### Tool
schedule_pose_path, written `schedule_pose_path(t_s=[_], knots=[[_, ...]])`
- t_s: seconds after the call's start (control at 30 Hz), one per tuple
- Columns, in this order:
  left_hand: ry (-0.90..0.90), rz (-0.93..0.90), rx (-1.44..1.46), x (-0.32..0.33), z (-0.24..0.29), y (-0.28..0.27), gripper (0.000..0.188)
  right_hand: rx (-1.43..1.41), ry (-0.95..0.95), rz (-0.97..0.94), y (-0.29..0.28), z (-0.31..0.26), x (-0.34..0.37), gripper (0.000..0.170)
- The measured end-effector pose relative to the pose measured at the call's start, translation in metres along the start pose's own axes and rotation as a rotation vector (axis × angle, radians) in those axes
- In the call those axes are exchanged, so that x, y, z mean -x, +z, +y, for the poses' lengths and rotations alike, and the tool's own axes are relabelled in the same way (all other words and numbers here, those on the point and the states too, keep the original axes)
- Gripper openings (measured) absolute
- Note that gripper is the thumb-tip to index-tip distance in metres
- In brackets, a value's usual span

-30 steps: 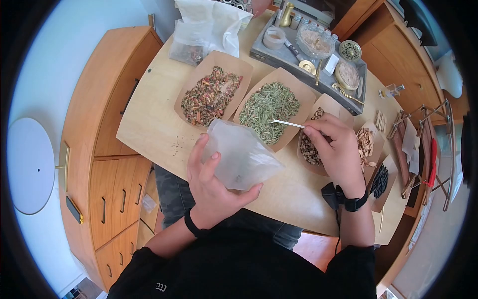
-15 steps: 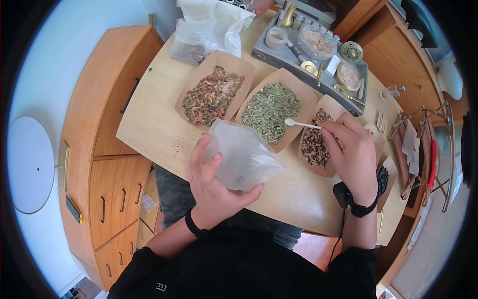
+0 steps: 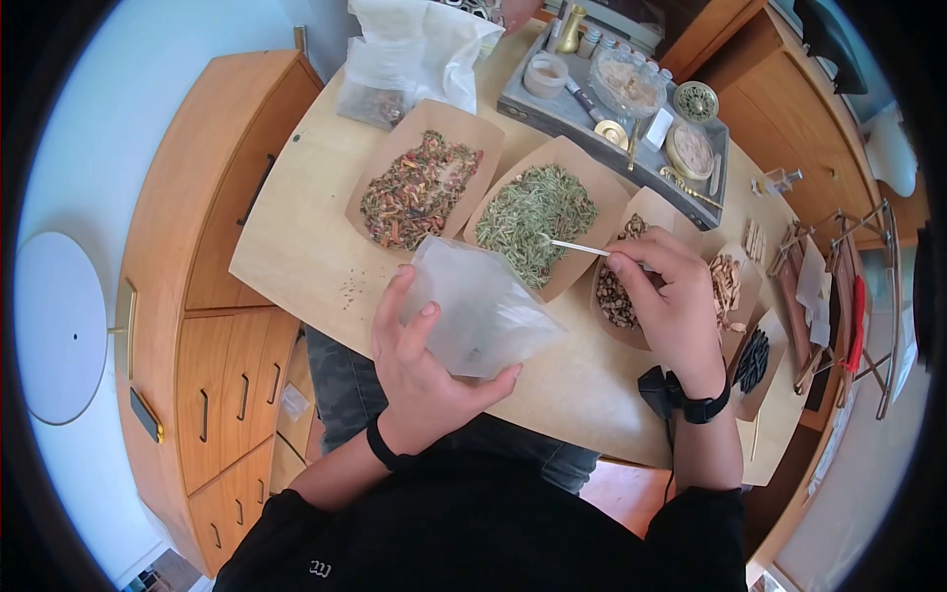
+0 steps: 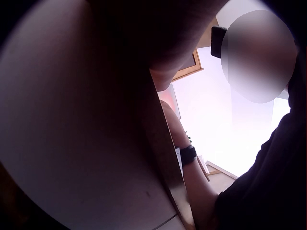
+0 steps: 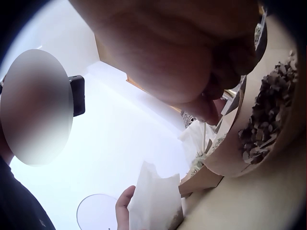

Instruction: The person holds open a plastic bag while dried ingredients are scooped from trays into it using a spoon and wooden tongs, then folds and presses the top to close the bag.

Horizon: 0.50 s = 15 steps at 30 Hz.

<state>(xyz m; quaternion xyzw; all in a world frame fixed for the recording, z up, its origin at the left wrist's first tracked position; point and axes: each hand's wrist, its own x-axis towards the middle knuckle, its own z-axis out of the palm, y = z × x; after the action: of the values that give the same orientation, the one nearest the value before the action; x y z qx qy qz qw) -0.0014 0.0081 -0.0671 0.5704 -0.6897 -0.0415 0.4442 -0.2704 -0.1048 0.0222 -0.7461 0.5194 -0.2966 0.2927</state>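
Leftward by a little over the last half second, the right hand [image 3: 681,306] brings the slim white spoon [image 3: 584,247] so that its tip now meets the green herbs [image 3: 543,207]; half a second ago the tip hovered at their right edge.

Leftmost, the red-flecked mix [image 3: 419,187] lies loose in its paper tray. Next, the left hand [image 3: 424,385] cradles the translucent pouch [image 3: 483,306] above the table's near side, fingers curved round its left, thumb reaching along the bottom; how firmly they press, I cannot tell. A dark patch low down suggests some filling. It is probably light, thin and easily creased, best supported at the sides with the mouth left free. The herbs look feathery and springy, likely to spill off a small bowl. The right thumb and fingertips pinch the spoon's far end; it seems stiff and light, so a rear grip should do. Rightmost, brown pieces [image 3: 617,299] sit partly behind that hand.
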Motion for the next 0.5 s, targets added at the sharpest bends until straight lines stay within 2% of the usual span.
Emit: schedule_pose_path(t_s=[0.13,0.23,0.3,0.33,0.4,0.43,0.5], knots=[[-0.007,-0.002,-0.008,0.001,0.0,0.0,0.124,-0.026,-0.002,0.02,-0.009,-0.009,0.002,0.013],[-0.01,-0.001,-0.003,0.0,0.0,-0.001,0.124,0.024,-0.029,-0.054,-0.021,-0.023,0.006,0.013],[-0.006,0.003,0.005,0.0,0.0,0.0,0.125,0.066,-0.174,-0.156,-0.022,-0.033,0.01,0.012],[-0.006,0.001,0.007,0.0,0.0,0.0,0.125,0.066,-0.172,-0.155,-0.021,-0.033,0.009,0.012],[0.002,0.005,0.009,0.0,0.0,0.0,0.124,0.159,-0.207,-0.035,-0.018,-0.029,0.007,0.01],[0.002,0.005,0.011,0.0,0.0,0.0,0.124,0.161,-0.206,-0.034,-0.019,-0.023,0.005,0.01],[0.005,0.012,0.002,0.001,-0.001,0.001,0.123,0.323,-0.117,0.09,-0.022,-0.008,-0.002,0.01]])
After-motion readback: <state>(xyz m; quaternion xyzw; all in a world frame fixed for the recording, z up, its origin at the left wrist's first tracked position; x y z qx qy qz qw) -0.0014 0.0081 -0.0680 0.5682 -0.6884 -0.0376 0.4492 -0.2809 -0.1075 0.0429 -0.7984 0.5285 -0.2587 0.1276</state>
